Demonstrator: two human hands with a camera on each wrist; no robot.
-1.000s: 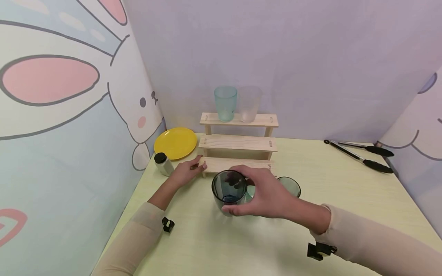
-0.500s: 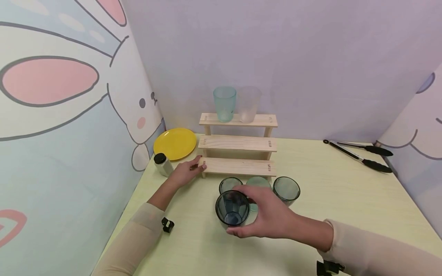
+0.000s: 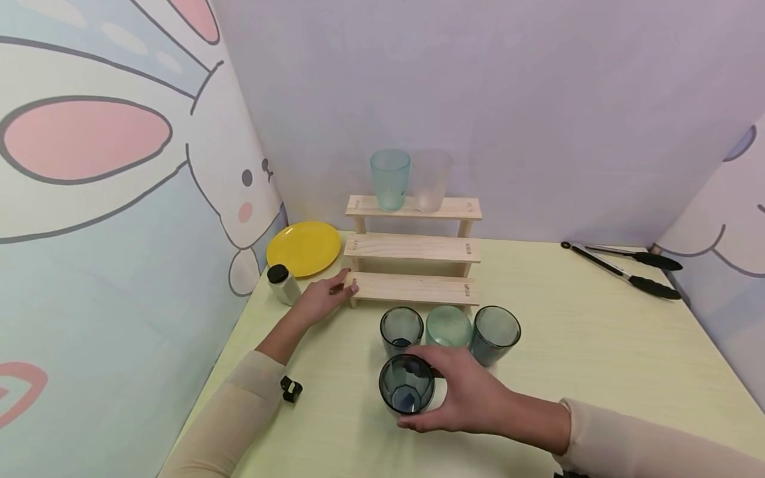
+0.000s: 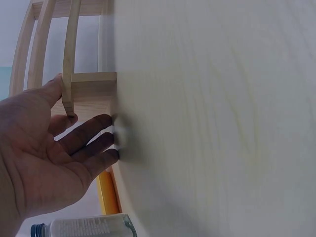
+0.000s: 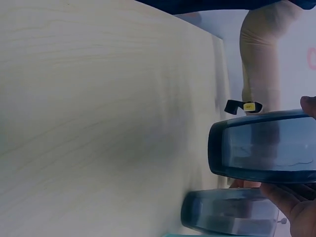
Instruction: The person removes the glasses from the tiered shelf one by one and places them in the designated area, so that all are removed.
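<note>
My right hand (image 3: 469, 392) grips a dark blue-grey glass (image 3: 406, 385) by its side, thumb on the near side and fingers on the far side. In the right wrist view its thick base (image 5: 216, 148) seems slightly off the table. Behind it stand another dark glass (image 3: 402, 328), a green glass (image 3: 448, 325) and a grey-green glass (image 3: 496, 332) in a row. My left hand (image 3: 319, 300) pinches the left end of the lowest board of a three-step wooden rack (image 3: 412, 289); the left wrist view shows thumb and index finger at the board (image 4: 69, 64).
On the rack's top step stand a light blue glass (image 3: 390, 179) and a frosted clear glass (image 3: 431, 179). A yellow plate (image 3: 305, 247) and a black-capped bottle (image 3: 283, 284) lie left of the rack. Black-handled tongs (image 3: 624, 269) rest at the far right. Walls enclose the table.
My right hand has moved toward me and down with the dark glass, away from the rack, uncovering the row of glasses behind it. The left hand has stayed at the rack.
</note>
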